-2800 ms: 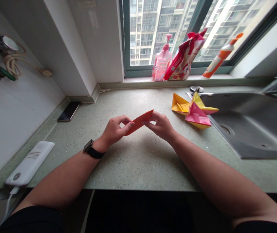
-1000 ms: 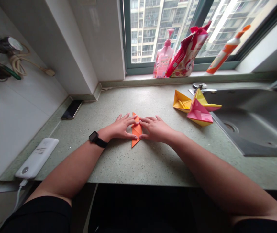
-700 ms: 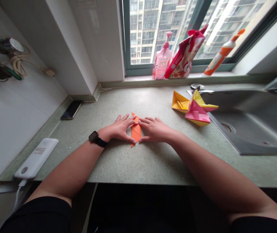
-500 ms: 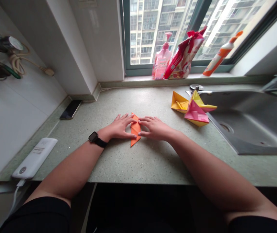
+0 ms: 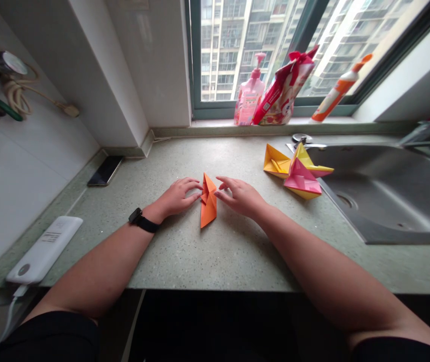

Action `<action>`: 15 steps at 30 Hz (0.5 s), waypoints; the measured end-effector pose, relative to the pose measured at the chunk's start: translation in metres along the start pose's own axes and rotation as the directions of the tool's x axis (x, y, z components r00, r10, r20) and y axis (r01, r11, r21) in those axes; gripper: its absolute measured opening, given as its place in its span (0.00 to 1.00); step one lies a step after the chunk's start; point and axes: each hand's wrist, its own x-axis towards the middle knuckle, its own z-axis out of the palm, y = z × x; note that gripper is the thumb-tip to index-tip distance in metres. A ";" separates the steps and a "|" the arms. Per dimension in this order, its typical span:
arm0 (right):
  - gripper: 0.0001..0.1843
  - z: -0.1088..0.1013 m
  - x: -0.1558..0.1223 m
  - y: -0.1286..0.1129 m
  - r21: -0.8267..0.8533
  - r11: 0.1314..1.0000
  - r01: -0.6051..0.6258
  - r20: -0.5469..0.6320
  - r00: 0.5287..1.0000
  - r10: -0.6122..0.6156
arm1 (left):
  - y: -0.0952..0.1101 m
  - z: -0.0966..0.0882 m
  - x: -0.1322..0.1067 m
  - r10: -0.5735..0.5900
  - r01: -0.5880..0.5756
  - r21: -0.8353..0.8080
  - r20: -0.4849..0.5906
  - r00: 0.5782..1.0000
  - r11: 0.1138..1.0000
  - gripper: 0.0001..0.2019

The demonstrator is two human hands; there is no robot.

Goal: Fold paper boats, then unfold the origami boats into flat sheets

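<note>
- The orange folded paper (image 5: 208, 202) lies on the speckled green counter (image 5: 218, 261), a long narrow shape with one point toward the window and one toward the person, with a small flap showing on its upper half.
- The left hand (image 5: 179, 197) rests just left of the orange folded paper, its fingers gently curled and partly open, holding nothing. Its fingertips sit right at the paper's edge, but I cannot tell if they touch it.
- The right hand (image 5: 239, 197) is just right of the orange folded paper, its fingers loosely spread and slightly bent, holding nothing. Its fingertips are close to the paper's right edge, with a thin strip of counter showing between them.
- A black watch (image 5: 139, 222) sits on the left wrist.
- A yellow paper boat (image 5: 275, 162) and a pink and yellow paper boat (image 5: 302, 181) sit to the right of the orange folded paper, touching each other.
- A steel sink (image 5: 396, 201) is farther right of the orange folded paper, just beyond the paper boats.
- A black phone (image 5: 105, 171) lies on the counter well to the left of the orange folded paper, and a white power bank (image 5: 44, 250) lies farther left, nearer the front edge.
- A pink pump bottle (image 5: 250, 90), a red snack bag (image 5: 283, 95) and an orange bottle (image 5: 337, 89) stand on the windowsill, beyond the orange folded paper.
</note>
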 end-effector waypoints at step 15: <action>0.37 0.008 0.003 0.002 0.199 0.975 -0.099 -0.056 0.992 0.112 | 0.020 0.001 -0.001 0.055 -0.057 -0.033 -0.057 0.997 0.998 0.19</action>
